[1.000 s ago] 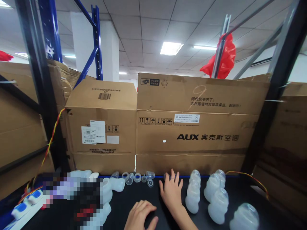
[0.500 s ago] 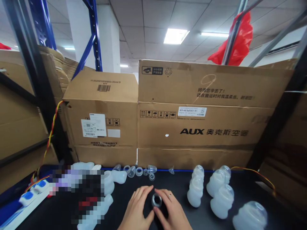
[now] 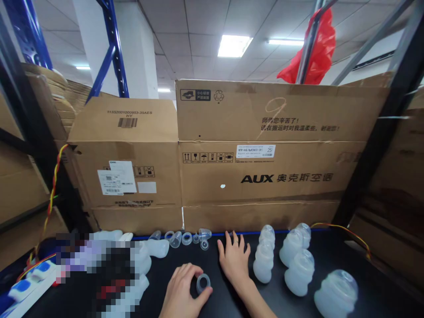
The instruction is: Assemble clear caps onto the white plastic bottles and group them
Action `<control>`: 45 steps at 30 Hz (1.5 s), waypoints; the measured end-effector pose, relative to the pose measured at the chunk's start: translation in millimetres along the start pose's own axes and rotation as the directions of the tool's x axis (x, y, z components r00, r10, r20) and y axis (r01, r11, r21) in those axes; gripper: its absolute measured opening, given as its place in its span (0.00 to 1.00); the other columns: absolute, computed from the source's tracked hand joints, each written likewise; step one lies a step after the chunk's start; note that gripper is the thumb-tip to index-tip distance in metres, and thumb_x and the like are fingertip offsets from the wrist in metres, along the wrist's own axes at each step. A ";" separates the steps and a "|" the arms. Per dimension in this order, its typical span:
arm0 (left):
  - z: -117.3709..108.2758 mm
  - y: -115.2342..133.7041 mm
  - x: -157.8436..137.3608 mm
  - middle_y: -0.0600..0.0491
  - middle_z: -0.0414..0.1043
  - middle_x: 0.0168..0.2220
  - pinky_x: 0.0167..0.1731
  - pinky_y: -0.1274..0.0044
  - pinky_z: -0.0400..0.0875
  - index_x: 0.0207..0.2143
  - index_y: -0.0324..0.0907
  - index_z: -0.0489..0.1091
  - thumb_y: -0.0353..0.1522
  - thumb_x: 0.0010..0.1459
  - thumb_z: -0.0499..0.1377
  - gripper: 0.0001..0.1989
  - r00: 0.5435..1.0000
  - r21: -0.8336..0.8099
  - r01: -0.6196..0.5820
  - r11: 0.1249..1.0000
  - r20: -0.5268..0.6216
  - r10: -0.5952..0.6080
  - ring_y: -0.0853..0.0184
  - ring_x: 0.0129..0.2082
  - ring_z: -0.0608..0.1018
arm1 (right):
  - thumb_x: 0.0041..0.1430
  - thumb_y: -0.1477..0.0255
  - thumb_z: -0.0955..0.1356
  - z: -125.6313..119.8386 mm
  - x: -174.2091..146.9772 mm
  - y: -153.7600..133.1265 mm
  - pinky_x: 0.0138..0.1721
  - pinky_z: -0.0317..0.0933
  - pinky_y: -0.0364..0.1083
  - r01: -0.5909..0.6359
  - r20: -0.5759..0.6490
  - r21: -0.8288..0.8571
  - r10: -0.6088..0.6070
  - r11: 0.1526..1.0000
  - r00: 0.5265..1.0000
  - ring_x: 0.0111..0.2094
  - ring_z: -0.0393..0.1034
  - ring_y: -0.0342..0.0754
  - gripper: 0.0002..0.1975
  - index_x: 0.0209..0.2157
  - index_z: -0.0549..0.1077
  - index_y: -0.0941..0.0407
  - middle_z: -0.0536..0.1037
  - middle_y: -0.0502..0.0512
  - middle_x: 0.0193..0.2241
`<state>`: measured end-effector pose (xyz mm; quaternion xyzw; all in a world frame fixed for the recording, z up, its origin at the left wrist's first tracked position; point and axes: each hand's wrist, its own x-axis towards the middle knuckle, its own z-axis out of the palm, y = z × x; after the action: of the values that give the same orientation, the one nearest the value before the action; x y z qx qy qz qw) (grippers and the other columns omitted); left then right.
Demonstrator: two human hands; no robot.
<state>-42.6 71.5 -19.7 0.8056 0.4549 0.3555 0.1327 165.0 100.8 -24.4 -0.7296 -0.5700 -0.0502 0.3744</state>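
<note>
My left hand (image 3: 180, 289) pinches a small clear plastic ring (image 3: 202, 282) between thumb and fingers, low over the black table (image 3: 338, 265). My right hand (image 3: 233, 258) reaches forward, flat with fingers spread, its fingertips at the table's far edge near a small clear part; nothing shows in its grip. Several small clear rings and caps (image 3: 185, 238) lie in a row to the left of the fingertips. Several frosted white plastic bottles (image 3: 291, 260) stand just right of my right hand.
Big cardboard boxes (image 3: 265, 154) wall off the back of the table. More white bottles (image 3: 155, 249) lie on the left beside a blurred patch. A white and blue power strip (image 3: 23, 289) sits far left. Dark rack posts (image 3: 374, 141) stand on both sides.
Both hands were together around the ring half a second ago. Now the left hand keeps the ring and the right hand has stretched forward to the table's far edge.
</note>
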 end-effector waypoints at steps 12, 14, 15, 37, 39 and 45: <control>-13.1 13.2 5.0 0.55 0.80 0.34 0.29 0.78 0.75 0.42 0.47 0.80 0.47 0.59 0.69 0.16 0.982 -0.331 0.019 0.944 -0.170 -0.080 0.68 0.28 0.78 | 0.49 0.79 0.71 -67.1 -56.5 -1.0 0.73 0.32 0.73 0.116 0.580 0.495 -0.427 0.861 0.693 0.72 0.55 0.61 0.58 0.77 0.40 0.53 0.57 0.67 0.73; -12.1 16.7 5.3 0.55 0.81 0.37 0.31 0.78 0.75 0.44 0.48 0.80 0.43 0.58 0.70 0.14 0.992 -0.310 0.000 0.951 -0.120 -0.039 0.68 0.30 0.79 | 0.49 0.78 0.71 -73.4 -55.8 1.4 0.74 0.30 0.70 0.018 0.587 0.538 -0.390 0.843 0.710 0.74 0.50 0.58 0.58 0.76 0.38 0.58 0.54 0.70 0.73; -10.5 19.2 6.0 0.55 0.81 0.38 0.32 0.78 0.76 0.45 0.49 0.80 0.42 0.59 0.69 0.13 0.995 -0.301 -0.005 0.954 -0.100 -0.026 0.68 0.31 0.79 | 0.50 0.78 0.70 -76.8 -55.0 3.2 0.74 0.32 0.69 -0.009 0.576 0.557 -0.379 0.830 0.724 0.75 0.48 0.57 0.56 0.76 0.39 0.58 0.54 0.69 0.73; -16.1 42.7 21.6 0.54 0.79 0.47 0.53 0.60 0.71 0.44 0.62 0.84 0.33 0.52 0.70 0.17 0.962 0.000 0.013 1.000 0.274 -0.012 0.53 0.54 0.75 | 0.63 0.83 0.63 -60.8 -58.6 -9.3 0.52 0.62 0.60 0.334 0.099 0.434 -0.413 0.837 0.906 0.45 0.69 0.54 0.10 0.38 0.71 0.54 0.75 0.55 0.42; -15.4 46.2 20.7 0.54 0.80 0.45 0.50 0.61 0.72 0.44 0.62 0.84 0.32 0.53 0.70 0.17 0.962 0.018 -0.027 0.999 0.272 0.021 0.54 0.52 0.76 | 0.63 0.84 0.62 -58.3 -63.0 -8.8 0.56 0.58 0.63 0.377 0.041 0.435 -0.436 0.818 0.899 0.44 0.69 0.52 0.12 0.39 0.69 0.53 0.75 0.54 0.42; -11.0 50.4 11.1 0.55 0.79 0.43 0.47 0.65 0.73 0.44 0.58 0.82 0.31 0.53 0.70 0.16 0.970 0.015 -0.075 0.997 0.234 0.070 0.57 0.48 0.78 | 0.69 0.80 0.62 -55.5 -65.3 -7.0 0.51 0.62 0.58 0.358 -0.013 0.471 -0.399 0.806 0.917 0.43 0.69 0.52 0.09 0.39 0.69 0.51 0.73 0.53 0.42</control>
<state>-14.3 51.8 20.3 0.8595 0.4105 0.2575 0.1627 156.0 15.9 -13.9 -0.4918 -0.7147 0.0456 0.4952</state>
